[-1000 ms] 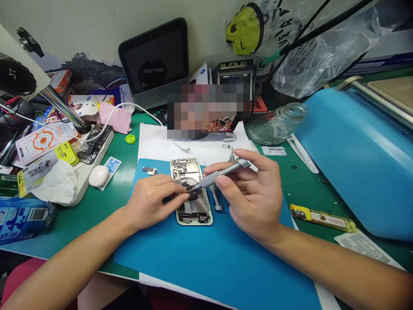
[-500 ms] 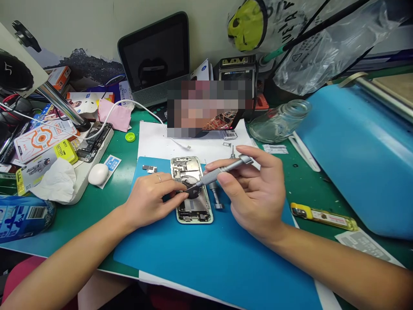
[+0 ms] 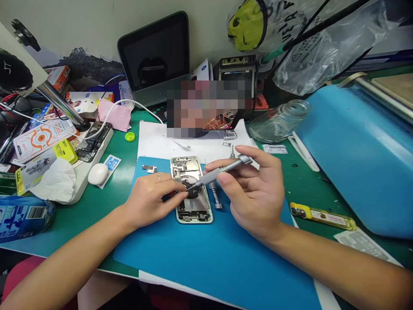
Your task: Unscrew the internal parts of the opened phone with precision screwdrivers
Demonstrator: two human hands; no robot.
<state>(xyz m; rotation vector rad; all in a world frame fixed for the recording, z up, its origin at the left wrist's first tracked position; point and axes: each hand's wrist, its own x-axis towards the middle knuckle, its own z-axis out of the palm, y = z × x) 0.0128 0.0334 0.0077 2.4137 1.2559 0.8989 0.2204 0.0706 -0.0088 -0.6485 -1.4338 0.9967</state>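
Almost nothing moved; phone (image 3: 201, 203) between left hand (image 3: 151, 197), grip unclear, and right hand (image 3: 258, 193) pinching screwdriver (image 3: 211, 177).

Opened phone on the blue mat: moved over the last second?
No. The opened phone keeps its place against the blue mat; both shift slightly together in view, which looks like camera motion.

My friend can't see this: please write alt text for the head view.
A right hand holds a silver screwdriver over an opened phone on a blue mat, the left hand near the screwdriver's tip. Another tool lies beside the phone.
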